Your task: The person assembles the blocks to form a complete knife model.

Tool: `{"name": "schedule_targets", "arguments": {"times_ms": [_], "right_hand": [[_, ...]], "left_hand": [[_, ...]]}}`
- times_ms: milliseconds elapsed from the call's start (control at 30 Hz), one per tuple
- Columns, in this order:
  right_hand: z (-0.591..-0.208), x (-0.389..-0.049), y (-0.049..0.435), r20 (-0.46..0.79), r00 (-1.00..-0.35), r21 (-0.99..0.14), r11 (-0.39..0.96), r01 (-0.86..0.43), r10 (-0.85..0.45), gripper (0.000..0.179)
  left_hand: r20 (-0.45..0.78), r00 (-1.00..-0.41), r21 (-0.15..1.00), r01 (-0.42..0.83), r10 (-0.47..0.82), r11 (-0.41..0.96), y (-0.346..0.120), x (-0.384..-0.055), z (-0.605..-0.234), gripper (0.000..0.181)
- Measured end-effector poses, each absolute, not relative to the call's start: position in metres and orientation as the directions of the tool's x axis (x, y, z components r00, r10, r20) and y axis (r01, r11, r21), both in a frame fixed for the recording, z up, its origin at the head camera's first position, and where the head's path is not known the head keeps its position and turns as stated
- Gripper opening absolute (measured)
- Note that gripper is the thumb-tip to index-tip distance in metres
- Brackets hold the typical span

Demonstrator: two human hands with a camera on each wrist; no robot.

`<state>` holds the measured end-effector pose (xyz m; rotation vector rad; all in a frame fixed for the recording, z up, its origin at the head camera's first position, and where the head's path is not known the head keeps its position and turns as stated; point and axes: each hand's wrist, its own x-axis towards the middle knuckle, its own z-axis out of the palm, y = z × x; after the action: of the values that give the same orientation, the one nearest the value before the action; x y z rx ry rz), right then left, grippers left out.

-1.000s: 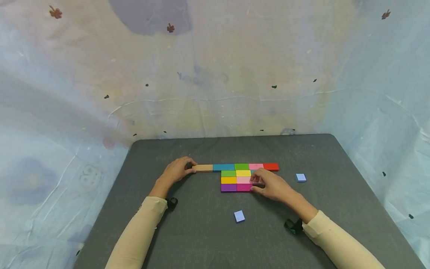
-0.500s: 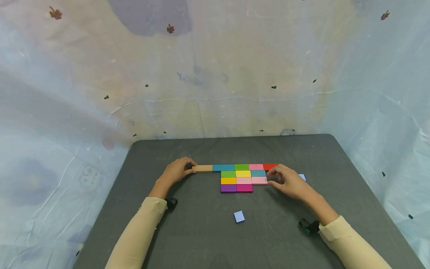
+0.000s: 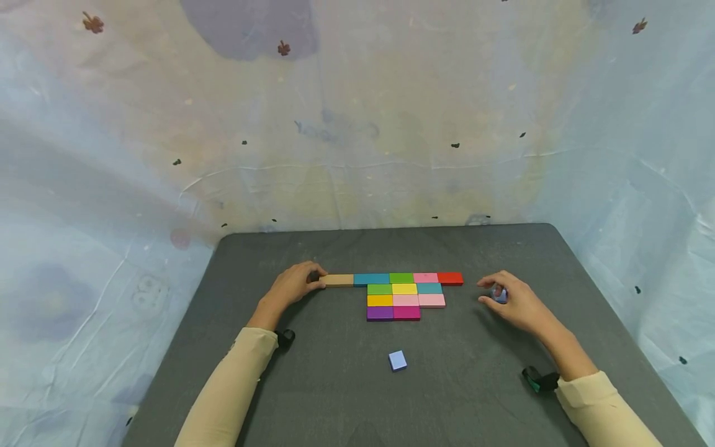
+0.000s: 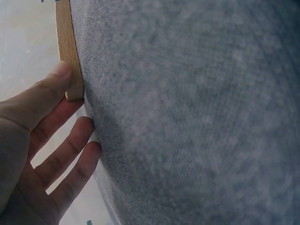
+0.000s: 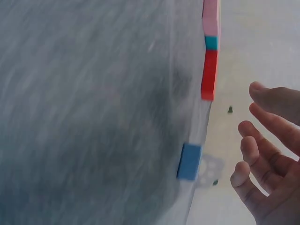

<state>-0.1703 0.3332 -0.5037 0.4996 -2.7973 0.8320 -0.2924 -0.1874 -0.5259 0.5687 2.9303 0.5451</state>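
Observation:
My left hand (image 3: pixel 290 290) pinches the left end of a plain wooden block (image 3: pixel 339 280), thumb on one side and forefinger on the other; the left wrist view shows the thumb (image 4: pixel 60 75) against the wood. This block ends a long row with a blue block (image 3: pixel 371 279), a green one (image 3: pixel 401 277), a pink one (image 3: pixel 426 277) and a red block (image 3: pixel 450 278). Over a light blue block (image 3: pixel 501 298) on the right hovers my right hand (image 3: pixel 518 303), thumb and fingers apart. In the right wrist view that block (image 5: pixel 189 161) lies clear of the fingers.
Shorter rows of coloured blocks, including a yellow one (image 3: pixel 404 288) and a magenta one (image 3: pixel 406 313), lie against the long row's near side. A second light blue block (image 3: pixel 398 360) sits nearer. The dark table (image 3: pixel 335 397) meets a patterned sheet (image 3: pixel 357 124) behind.
My right hand has moved right from the pink block at the short rows' right end, past the red block, to the light blue block. The left hand has stayed put.

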Motion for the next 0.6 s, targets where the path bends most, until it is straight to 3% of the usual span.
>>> {"name": "schedule_targets", "arguments": {"times_ms": [600], "right_hand": [[-0.514, -0.172, 0.373, 0.117, -0.970, -0.486, 0.840, -0.242, -0.212, 0.041]], "left_hand": [[-0.037, -0.923, 0.356, 0.345, 0.382, 0.868, -0.188, -0.293, -0.527, 0.033]]}}
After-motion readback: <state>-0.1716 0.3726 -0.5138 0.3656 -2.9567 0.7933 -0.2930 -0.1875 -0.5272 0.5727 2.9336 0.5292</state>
